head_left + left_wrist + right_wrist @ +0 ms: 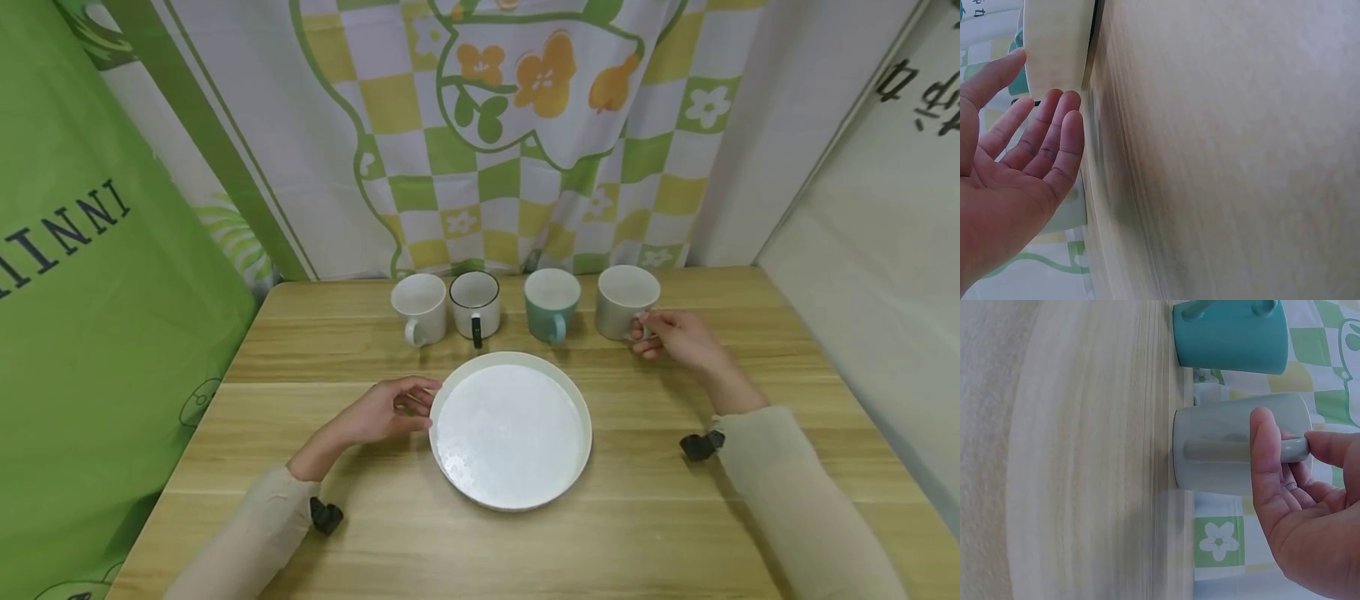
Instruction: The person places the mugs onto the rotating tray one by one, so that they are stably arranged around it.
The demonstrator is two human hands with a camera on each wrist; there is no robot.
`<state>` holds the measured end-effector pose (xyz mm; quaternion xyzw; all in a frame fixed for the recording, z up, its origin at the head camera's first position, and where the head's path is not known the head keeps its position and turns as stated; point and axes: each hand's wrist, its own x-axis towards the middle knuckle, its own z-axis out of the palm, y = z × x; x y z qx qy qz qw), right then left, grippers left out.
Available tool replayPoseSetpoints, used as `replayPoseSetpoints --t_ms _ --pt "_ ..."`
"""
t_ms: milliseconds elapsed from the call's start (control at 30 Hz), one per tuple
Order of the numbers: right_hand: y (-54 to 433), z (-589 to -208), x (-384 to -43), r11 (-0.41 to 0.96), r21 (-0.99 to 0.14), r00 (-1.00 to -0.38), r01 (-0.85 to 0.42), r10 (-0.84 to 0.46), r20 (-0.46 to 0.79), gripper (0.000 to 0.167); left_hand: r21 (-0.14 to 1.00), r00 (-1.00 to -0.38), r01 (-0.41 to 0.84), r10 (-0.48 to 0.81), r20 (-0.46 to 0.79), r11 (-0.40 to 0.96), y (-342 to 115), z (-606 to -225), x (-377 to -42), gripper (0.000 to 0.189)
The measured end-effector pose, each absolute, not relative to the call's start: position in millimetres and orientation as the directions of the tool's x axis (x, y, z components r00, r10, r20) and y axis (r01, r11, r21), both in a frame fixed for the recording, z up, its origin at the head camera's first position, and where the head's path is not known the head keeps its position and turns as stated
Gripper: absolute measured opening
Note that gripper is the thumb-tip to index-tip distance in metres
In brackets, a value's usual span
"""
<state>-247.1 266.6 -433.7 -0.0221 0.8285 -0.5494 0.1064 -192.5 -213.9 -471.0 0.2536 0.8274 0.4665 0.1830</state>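
Observation:
The right hand point(678, 337) pinches the handle of a pale grey mug point(621, 310), the rightmost in a row along the back of the table. In the right wrist view its thumb and fingers curl round the handle point(1294, 450), and the mug stands upright on the wood. At the left side of a round white tray point(513, 433), the left hand point(382, 408) has its fingertips right at the rim. The left wrist view shows that hand's fingers point(1069, 150) loosely extended, palm visible, beside the tray's side wall point(1057, 50). Nothing lies in the tray.
Left of the gripped mug stand a teal mug point(552, 308), a white mug with black rim and handle point(476, 304), and a plain white mug point(420, 308). A patterned curtain point(517, 192) hangs right behind the wooden table point(645, 533).

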Motion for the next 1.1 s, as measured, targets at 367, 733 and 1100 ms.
replayPoseSetpoints --t_ms 367,733,1100 --pt "267 -433 -245 0.403 -0.913 -0.981 0.06 -0.148 -0.129 0.051 0.854 -0.805 0.268 0.59 -0.055 0.446 -214 -468 -193 0.056" --pt "265 -434 -241 0.374 -0.925 -0.984 0.059 -0.134 -0.117 0.05 0.845 -0.808 0.272 0.586 -0.058 0.46 -214 -469 -193 0.056" --pt "268 -439 -236 0.354 -0.933 -0.99 0.062 -0.095 -0.102 0.048 0.844 -0.807 0.286 0.589 -0.043 0.454 -215 -471 -192 0.056"
